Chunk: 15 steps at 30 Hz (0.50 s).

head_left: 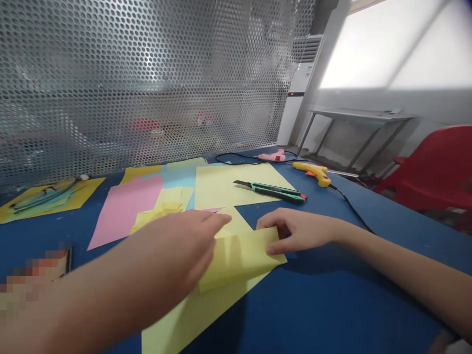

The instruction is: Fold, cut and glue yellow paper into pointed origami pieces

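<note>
A folded sheet of yellow paper lies across a larger pale yellow sheet on the blue table. My right hand pinches the folded paper's right end, with the thumb in front and the fingers behind. Over its left end is my left hand, the back turned towards me and one finger pointing right. Most of its other fingers are hidden, so I cannot tell whether it grips the paper. Just beyond, a green and black utility knife, blade out, rests on another pale yellow sheet.
Pink paper and small yellow pieces lie left of centre. A yellow glue gun and a pink glue gun with black cables sit at the back right. Behind the blue table stands a perforated metal screen; a red chair is at right.
</note>
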Each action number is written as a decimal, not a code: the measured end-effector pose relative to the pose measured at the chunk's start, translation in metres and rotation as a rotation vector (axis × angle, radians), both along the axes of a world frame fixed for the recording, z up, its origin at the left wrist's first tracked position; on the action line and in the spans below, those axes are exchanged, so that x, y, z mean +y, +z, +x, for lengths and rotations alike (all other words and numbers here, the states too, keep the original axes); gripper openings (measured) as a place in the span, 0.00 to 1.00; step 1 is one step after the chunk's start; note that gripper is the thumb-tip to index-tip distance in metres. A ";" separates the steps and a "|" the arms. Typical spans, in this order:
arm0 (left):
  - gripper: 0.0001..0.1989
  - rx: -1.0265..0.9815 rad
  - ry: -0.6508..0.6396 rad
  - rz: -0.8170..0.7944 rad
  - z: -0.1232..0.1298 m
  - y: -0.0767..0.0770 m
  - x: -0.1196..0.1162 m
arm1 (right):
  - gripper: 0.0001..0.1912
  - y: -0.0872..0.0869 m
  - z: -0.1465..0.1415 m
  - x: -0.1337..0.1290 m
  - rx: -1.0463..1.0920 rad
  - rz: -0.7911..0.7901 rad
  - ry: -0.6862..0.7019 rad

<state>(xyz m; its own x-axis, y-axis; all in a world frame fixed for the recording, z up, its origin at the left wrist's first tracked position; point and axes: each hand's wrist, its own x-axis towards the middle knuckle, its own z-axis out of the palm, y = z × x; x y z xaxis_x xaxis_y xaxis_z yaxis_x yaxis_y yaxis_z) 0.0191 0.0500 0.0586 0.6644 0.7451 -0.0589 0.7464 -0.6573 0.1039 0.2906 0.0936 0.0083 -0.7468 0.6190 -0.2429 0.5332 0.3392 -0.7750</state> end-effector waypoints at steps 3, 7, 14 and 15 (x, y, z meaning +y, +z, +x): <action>0.19 -0.006 -0.024 -0.036 0.022 -0.012 -0.006 | 0.16 -0.002 0.001 -0.001 0.040 -0.049 -0.029; 0.07 0.051 0.048 -0.155 0.033 -0.023 -0.007 | 0.28 -0.002 0.003 -0.002 0.080 -0.047 -0.077; 0.14 0.049 0.188 -0.280 0.022 -0.028 0.006 | 0.28 -0.006 0.009 -0.002 0.102 -0.075 -0.041; 0.15 0.046 0.198 -0.287 0.021 -0.029 0.008 | 0.25 -0.006 0.009 -0.003 0.104 -0.055 -0.027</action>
